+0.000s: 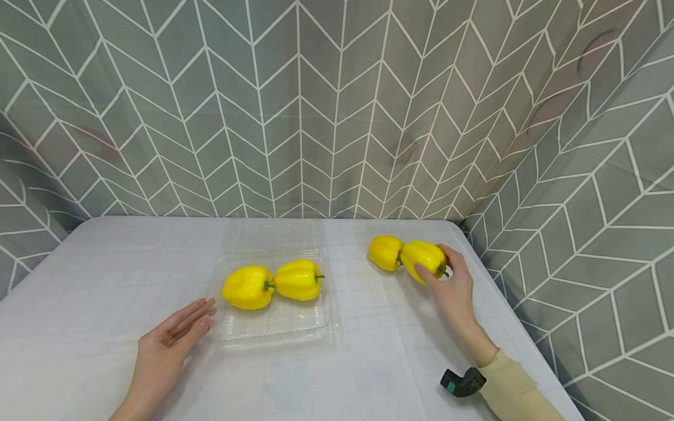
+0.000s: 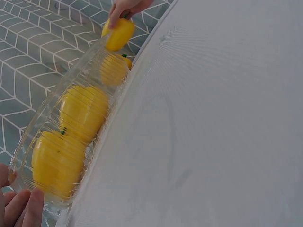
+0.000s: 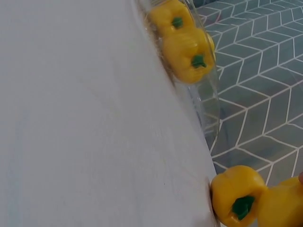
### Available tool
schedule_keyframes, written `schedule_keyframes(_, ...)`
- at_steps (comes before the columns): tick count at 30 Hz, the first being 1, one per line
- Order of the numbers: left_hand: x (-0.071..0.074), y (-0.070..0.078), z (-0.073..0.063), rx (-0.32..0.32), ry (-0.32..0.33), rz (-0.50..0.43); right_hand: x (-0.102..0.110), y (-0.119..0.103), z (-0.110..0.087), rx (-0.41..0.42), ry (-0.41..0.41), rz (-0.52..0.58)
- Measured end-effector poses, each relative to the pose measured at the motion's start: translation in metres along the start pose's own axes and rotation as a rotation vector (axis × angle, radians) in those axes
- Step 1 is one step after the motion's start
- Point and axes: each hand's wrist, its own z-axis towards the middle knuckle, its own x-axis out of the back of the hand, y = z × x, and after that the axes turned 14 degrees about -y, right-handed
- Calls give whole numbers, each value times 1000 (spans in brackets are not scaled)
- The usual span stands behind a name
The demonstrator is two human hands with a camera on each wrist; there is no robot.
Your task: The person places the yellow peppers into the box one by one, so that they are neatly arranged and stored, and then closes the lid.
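A clear plastic clamshell container (image 1: 274, 327) lies with its lid folded back, and two yellow bell peppers sit in its base: a left one (image 1: 246, 287) and a right one (image 1: 298, 280). My left hand (image 1: 167, 342) is at the container's left edge, fingers fairly straight; whether the fingertips touch the rim is hard to tell. On the right, my right hand (image 1: 454, 286) grips a yellow bell pepper (image 1: 423, 258) between thumb and fingers. Another yellow bell pepper (image 1: 386, 252) lies just left of it on the table. Only a fingertip of the right hand shows in the right wrist view.
The container's lid (image 1: 274, 237) lies flat toward the back of the white-covered table (image 1: 379, 362). A grey curtain (image 1: 316, 117) with white chevron lines stands behind and along the right side. A black strap-like device (image 1: 463, 383) is beside the right sleeve (image 1: 513, 386).
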Motion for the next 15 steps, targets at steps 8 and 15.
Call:
schedule_keyframes(8, -1, 1, -1, -3, -5, -2, -3, -6, -4, 22, -18, 16)
schedule_keyframes(15, -1, 1, -1, -9, -3, -16, -6, -10, -7, 34, -23, 17)
